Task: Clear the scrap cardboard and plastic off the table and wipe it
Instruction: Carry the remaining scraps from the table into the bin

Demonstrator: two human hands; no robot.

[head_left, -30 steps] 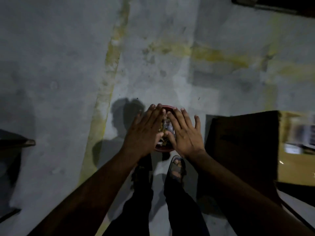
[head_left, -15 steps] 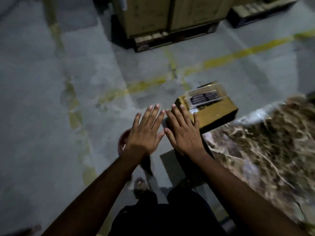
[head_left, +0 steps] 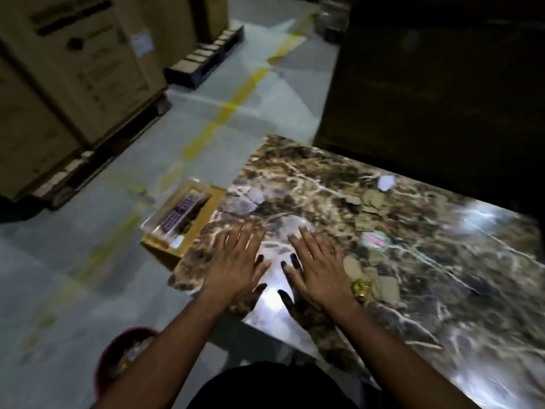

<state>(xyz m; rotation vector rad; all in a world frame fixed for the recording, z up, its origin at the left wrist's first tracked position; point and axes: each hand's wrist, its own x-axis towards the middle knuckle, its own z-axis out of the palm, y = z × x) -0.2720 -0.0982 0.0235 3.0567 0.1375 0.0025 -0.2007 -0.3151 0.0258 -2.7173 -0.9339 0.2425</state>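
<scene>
Red bin (head_left: 118, 361) on the floor (head_left: 73, 276) at 7 o'clock, partly hidden behind left forearm. Left hand (head_left: 236, 267) and right hand (head_left: 318, 270) flat, fingers straight, grip on nothing, palms down over near corner of marbled counter (head_left: 442, 305). Cardboard scraps (head_left: 380, 281) just right of right hand, more (head_left: 371, 202) toward 1 o'clock with a white scrap (head_left: 386, 182). Yellow box (head_left: 182, 219) beside counter at 11 o'clock. Large cartons (head_left: 67, 84) far left.
</scene>
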